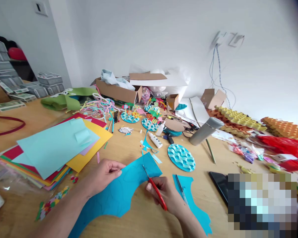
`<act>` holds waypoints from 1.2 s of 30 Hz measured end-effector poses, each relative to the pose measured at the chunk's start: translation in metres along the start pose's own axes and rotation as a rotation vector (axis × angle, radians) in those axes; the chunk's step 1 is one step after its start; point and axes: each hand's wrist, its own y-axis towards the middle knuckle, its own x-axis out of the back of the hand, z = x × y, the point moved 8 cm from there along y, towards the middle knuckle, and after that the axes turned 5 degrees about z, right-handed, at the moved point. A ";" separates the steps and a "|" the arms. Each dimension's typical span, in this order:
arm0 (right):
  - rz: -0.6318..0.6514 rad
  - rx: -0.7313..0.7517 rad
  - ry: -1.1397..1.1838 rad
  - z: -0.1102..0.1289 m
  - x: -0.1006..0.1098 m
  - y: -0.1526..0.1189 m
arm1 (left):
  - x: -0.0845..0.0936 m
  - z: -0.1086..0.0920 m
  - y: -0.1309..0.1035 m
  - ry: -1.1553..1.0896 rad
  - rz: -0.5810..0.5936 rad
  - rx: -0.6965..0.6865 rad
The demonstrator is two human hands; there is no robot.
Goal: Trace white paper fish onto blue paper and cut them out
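Observation:
A large blue sheet (pixel 119 188) with curved cut edges and faint drawn lines lies across the front of the table. My left hand (pixel 105 175) pinches its upper edge between thumb and fingers. Red-handled scissors (pixel 157 191) are in my right hand (pixel 164 193), their blades over the sheet's right part, near its end. Right of my right hand lies another blue offcut (pixel 195 208) with a pen (pixel 180 188) on it. Beyond is a blue disc (pixel 181 157) with pale wavy strips.
Stacked coloured paper (pixel 52 145) lies at the left. Glue bottles (pixel 155 140), a grey tumbler (pixel 206 131) and decorated blue discs (pixel 129 116) stand or lie farther back. A black phone (pixel 219 183) is at the right, egg trays (pixel 240 119) behind it. Cardboard boxes (pixel 119 91) line the wall.

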 end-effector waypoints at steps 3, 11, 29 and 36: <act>-0.025 -0.012 0.045 -0.001 -0.003 0.002 | 0.001 0.000 0.000 -0.005 -0.004 0.002; -0.061 -0.043 0.017 0.000 0.000 0.000 | -0.001 0.001 0.000 -0.013 0.012 -0.007; 0.136 -0.052 -0.025 -0.001 -0.007 -0.007 | -0.036 0.006 0.004 -0.308 0.231 -0.012; 0.132 -0.088 -0.144 -0.003 -0.004 -0.008 | -0.046 0.008 0.004 -0.309 0.269 0.005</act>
